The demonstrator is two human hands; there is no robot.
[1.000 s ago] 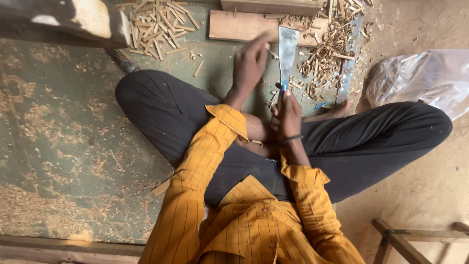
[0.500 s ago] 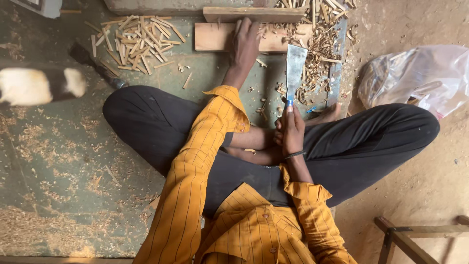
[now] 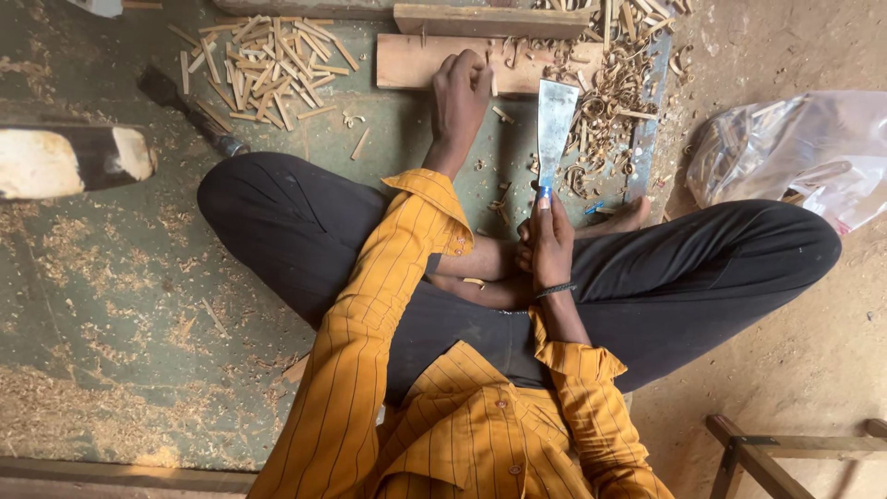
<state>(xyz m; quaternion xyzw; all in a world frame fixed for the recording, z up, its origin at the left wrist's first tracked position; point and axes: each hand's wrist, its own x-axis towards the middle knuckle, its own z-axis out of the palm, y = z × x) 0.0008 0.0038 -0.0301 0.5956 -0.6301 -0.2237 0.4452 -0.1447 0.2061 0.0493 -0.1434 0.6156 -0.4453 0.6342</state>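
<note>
Worn green matting (image 3: 111, 305), dusted with sawdust, is covering the floor where a person is sitting cross-legged in black trousers and a striped orange shirt. Their right hand (image 3: 551, 242) is gripping the blue-ended handle of a broad flat blade (image 3: 556, 125), fingers wrapped tight around it, and the blade is pointing away from the body with its tip reaching towards a wooden board (image 3: 411, 63). Their left hand (image 3: 461, 91) is stretching forward, fingers curled down and pressing on the near edge of that board; whether it is pinching a small sliver there I cannot tell. Just right of the blade, curled wood shavings (image 3: 610, 97) are lying in a loose heap beside a long narrow metal strip (image 3: 650, 120). Left of the board, a pile of short cut sticks (image 3: 268, 69) is lying scattered, with a dark-handled tool (image 3: 189, 115) near it. Farther right, on bare earth, a clear plastic bag (image 3: 795, 152) is holding more wood pieces. At the left edge, a pale rounded block (image 3: 69, 162) is showing.
</note>
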